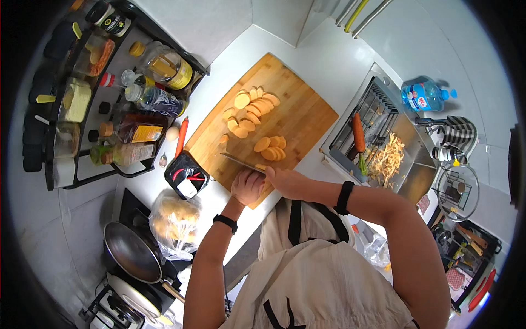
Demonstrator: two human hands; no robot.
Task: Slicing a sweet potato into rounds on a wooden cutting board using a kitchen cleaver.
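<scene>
My right hand (289, 182) grips a kitchen knife (238, 159); its handle is hidden in the fist and the blade points left over the wooden cutting board (304, 103). Beside the blade, near the board's front edge, is my left hand (248, 187) with its fingers curled down. Whatever may be under those fingers is hidden. A small orange piece (260, 166) shows by the knife near both hands. Beyond lie a large group of sliced sweet potato (259, 107) and a smaller group of slices (270, 149). One small chunk (224, 139) sits apart on the left.
Left are a bottle rack (141, 170), an egg (172, 133), a red chili (182, 136), a black tray of chilies (187, 174), a plastic bag (174, 226) and a wok (132, 251). The right-hand sink (415, 177) holds peelings (388, 160), with a carrot (358, 133) on its rack.
</scene>
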